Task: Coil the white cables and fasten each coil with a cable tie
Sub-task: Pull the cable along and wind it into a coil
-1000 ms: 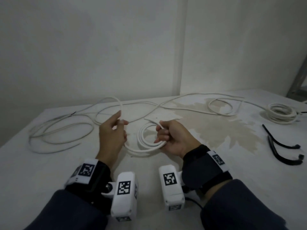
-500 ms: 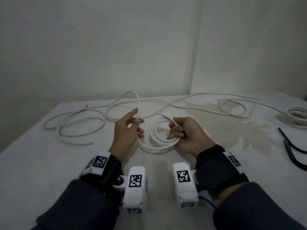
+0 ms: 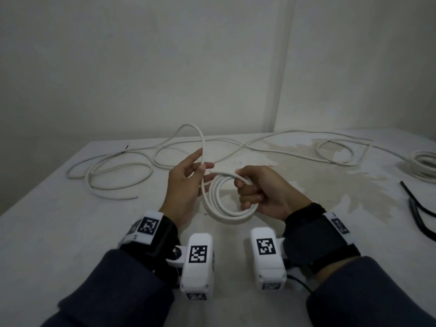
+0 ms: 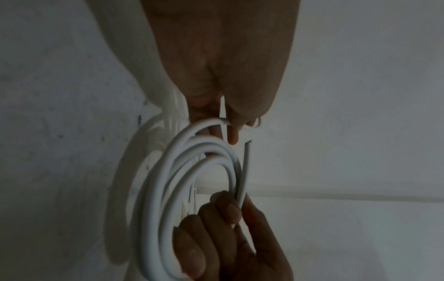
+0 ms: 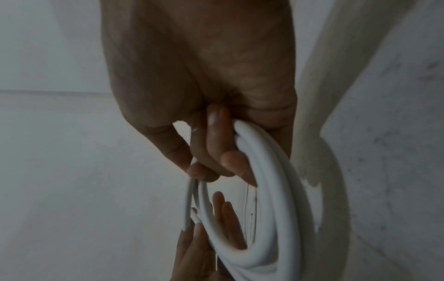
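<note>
A wide, pale, stained counter (image 3: 70,232) fills the lower half of the head view, set against 2 plain whitish walls that meet in a corner. Across its far part a long white round cable (image 3: 122,168) sprawls in loose loops from the left side toward the right. At the far right edge lies a finished coil of white cable (image 3: 424,165), and near it 2 thin black cable ties (image 3: 417,208) rest on the counter.

Closer to the person, a small coil of the white cable (image 3: 224,208), about 3 turns, is held up between both hands. The right hand (image 3: 264,190) has its fingers curled around the right side of this coil, gripping the turns together. The left hand (image 3: 186,182) is mostly spread, fingers straight, with the running strand of cable passing between thumb and fingers and arching upward above it. Both wrists carry black straps with white camera housings (image 3: 197,263) bearing square black-and-white markers.
</note>
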A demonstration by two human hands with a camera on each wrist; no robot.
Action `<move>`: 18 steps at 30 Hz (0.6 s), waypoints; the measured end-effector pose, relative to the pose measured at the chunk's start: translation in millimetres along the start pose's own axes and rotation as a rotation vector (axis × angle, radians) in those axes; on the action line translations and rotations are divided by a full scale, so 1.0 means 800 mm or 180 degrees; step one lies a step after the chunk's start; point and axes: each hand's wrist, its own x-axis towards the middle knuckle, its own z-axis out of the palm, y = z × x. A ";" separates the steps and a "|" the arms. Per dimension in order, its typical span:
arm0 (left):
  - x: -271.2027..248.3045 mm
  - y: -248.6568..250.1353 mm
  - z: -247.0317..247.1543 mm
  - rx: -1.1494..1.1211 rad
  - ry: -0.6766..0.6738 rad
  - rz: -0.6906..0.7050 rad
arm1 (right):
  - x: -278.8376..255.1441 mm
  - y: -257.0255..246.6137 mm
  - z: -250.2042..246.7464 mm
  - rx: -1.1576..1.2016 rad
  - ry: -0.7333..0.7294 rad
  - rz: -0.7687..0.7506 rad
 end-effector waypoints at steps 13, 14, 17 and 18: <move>-0.011 0.006 0.005 -0.0876 -0.1311 -0.1439 | -0.012 -0.006 -0.007 -0.0983 0.0299 0.0279; -0.011 0.006 0.005 -0.0929 -0.1392 -0.1493 | -0.011 -0.005 -0.006 -0.1022 0.0325 0.0275; -0.015 0.008 0.007 -0.0989 -0.1683 -0.1577 | -0.009 -0.003 -0.006 -0.1131 0.0316 0.0301; -0.016 0.007 0.007 -0.0898 -0.1704 -0.1529 | -0.009 -0.003 -0.006 -0.1148 0.0294 0.0296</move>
